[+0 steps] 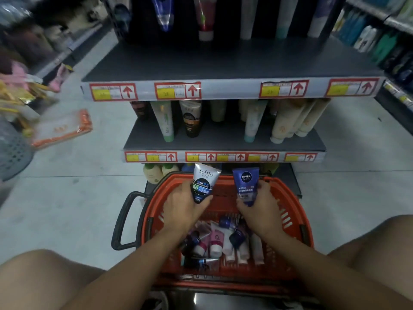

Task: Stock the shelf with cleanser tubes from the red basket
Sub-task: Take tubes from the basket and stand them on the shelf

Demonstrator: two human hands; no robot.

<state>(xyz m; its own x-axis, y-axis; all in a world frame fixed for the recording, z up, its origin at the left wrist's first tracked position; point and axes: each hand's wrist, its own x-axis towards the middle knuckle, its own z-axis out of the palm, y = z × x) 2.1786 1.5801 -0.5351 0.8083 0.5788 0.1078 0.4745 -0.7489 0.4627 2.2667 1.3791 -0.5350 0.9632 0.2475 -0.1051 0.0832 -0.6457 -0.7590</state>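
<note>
A red basket (288, 211) stands on the floor between my knees, before a dark shelf unit. Several cleanser tubes (215, 242) lie in its bottom. My left hand (181, 206) grips a white and black Softto tube (203, 182), held upright over the basket's far side. My right hand (259, 206) grips a blue Nivea Men tube (245, 185), also upright. Both tubes are just below the edge of the middle shelf (223, 142), where other tubes stand. The upper shelf (223, 63) has bare room at its front.
The basket's black handle (121, 220) sticks out to the left. Bottles (154, 173) stand on the lowest shelf behind the basket. A grey basket (11, 151) and orange packets (60, 128) sit at the left. Another stocked shelf (380, 41) runs along the right.
</note>
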